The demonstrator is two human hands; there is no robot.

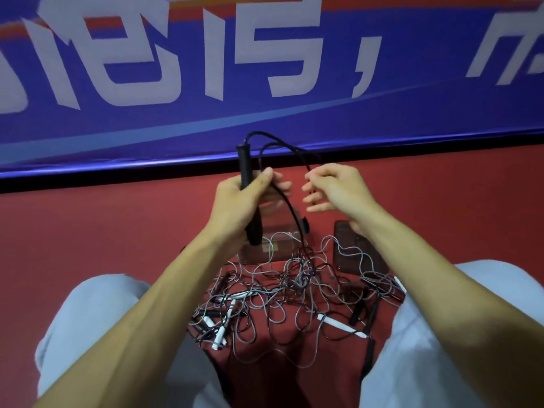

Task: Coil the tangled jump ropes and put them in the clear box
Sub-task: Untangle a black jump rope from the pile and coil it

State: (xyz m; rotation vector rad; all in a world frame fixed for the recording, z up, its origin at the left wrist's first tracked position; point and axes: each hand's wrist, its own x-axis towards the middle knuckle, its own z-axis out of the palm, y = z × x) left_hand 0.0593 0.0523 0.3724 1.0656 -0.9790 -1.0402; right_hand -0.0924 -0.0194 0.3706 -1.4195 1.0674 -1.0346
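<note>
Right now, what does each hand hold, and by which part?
Left hand grips the black jump rope by its handle. Right hand is at the cord; a pinch cannot be told.

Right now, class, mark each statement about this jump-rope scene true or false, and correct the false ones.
1. The left hand has a black handle in its grip. True.
2. Every rope is already in the clear box. False: a tangle of ropes lies on the red floor in front of it.
3. The tangle includes white handles. True.
4. The floor is green. False: it is red.
5. The right hand holds a white handle. False: no white handle is in it.
</note>
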